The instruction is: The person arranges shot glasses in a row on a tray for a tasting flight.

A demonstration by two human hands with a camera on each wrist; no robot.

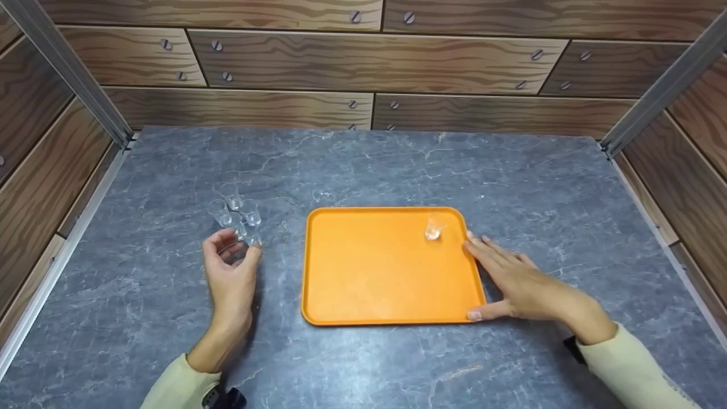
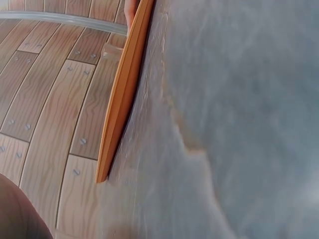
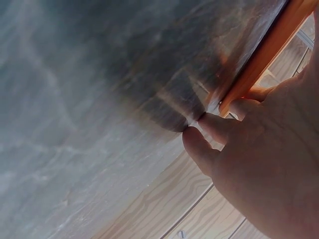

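Small clear glass [image 1: 238, 245] sits on the table [image 1: 363, 165] left of the orange tray [image 1: 386, 272], nearest of a tight cluster of glasses [image 1: 233, 211]. Left hand [image 1: 232, 278] has thumb and fingers curled round it, grip pinching the wall. Looks light, rigid, slick, breakable; best held low on the sides, clear of its neighbours. Right hand [image 1: 514, 281] lies flat and relaxed on the table, fingers touching the tray's right rim. One more glass [image 1: 433, 230] stands on the tray, far right corner.

Pale cream long sleeves [image 1: 636, 363] cover both arms, with dark wrist-worn devices [image 1: 224, 397].
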